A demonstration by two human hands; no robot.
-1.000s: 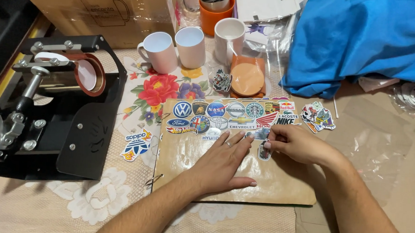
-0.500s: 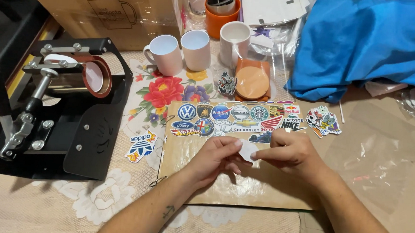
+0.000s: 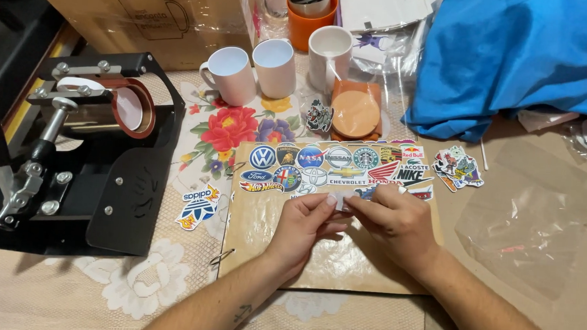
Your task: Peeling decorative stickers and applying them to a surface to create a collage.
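Head view: both hands, flat on the board [image 3: 341, 271] a second ago, now meet, left hand [image 3: 302, 224] and right hand [image 3: 393, 220] pinching one sticker [image 3: 342, 200] together, seemingly peeling it.

A home craft workspace for decorating mugs. A black mug heat press [image 3: 86, 154] sits on a surface [image 3: 502, 276] covered by a floral tablecloth [image 3: 232, 125], beside three plain white mugs [image 3: 275, 67], a cardboard box [image 3: 140, 16], loose stickers [image 3: 457, 168] and a board of logo stickers [image 3: 337, 164].
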